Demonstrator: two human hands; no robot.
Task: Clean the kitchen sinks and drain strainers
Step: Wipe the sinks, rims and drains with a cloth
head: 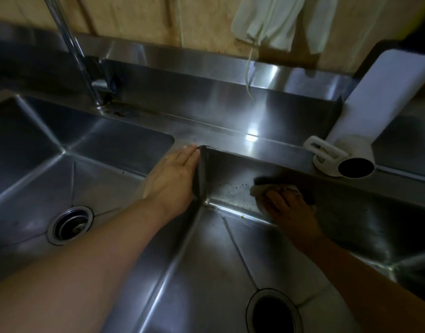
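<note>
A dim kitchen corner fills the frame: a stainless steel double sink unit set against a yellowish wall (139,18), with a steel backsplash (206,68) running across the upper half of the picture. The left sink (33,145) takes up the left of the frame; its drain strainer (71,225) sits in the drain at lower left. The right sink (206,272) fills the lower middle and right, and its drain opening (272,311) at the bottom edge looks dark and open. A faucet pipe (69,44) rises at upper left, from the ledge behind the left sink.

The left hand (175,174) lies flat on the divider (200,169) between the two basins, fingers straight and together, fingertips near the back ledge, gripping nothing. The right hand (290,210) is down inside the right sink, at right of centre, fingers bent over a pale cloth (262,189) and pressing it against the back wall of the basin. Dark specks (230,188) dot that wall just left of the cloth.

On the ledge at right, a white board (387,92) leans against the backsplash, and a white holder with a dark round opening (346,162) stands just in front of it. Pale cloths (278,20) hang on the wall at upper right, a string dangling below them.
</note>
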